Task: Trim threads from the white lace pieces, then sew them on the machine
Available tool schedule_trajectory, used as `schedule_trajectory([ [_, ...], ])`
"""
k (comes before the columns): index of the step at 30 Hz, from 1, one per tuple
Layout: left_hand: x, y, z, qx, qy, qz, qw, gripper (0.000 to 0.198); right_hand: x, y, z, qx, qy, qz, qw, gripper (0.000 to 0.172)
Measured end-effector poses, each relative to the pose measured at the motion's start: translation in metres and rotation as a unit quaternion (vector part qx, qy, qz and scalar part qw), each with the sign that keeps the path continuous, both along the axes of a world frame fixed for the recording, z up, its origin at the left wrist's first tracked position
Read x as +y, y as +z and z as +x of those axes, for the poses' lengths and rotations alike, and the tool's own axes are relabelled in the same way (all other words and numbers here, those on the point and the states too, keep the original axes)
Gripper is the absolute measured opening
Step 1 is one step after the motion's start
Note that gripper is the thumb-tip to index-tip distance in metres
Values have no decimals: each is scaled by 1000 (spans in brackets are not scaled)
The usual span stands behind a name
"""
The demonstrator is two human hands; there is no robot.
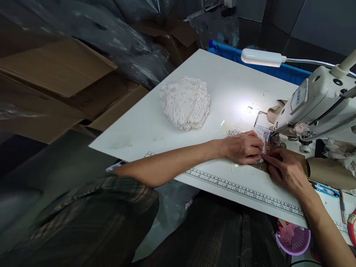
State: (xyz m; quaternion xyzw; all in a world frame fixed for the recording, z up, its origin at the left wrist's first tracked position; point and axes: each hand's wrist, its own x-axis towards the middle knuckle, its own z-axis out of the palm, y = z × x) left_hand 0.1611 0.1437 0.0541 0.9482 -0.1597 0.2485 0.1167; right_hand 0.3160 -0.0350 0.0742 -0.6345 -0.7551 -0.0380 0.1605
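While the left grip (244, 148) is clamping the lace (260, 135), the right grip (287, 170) is touching its edge, closure unclear; looking soft and light, it's likely needing gentle edge holds.

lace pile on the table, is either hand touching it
No, the lace pile lies apart from the left hand and right hand.

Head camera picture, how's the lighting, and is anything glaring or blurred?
In the head view, a bright glare patch washes out part of the white table near the lamp; in the head view, the left hand and right hand look fairly clear; toward the head view's left edge, the cardboard boxes sit dim and soft, looking stretched.
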Motion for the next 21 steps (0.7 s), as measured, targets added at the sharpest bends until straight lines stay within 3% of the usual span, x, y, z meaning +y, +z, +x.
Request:
schedule_trajectory([
  [6,3,9,-1,-46,85,58,994,28,-1,-1,-2,-32,11,18,999,34],
  [15,3,7,1,0,84,147,986,32,1,-6,-1,-46,9,31,998,32],
  [21,1,9,0,25,95,154,983,30,0,-6,0,-51,11,27,998,33],
])
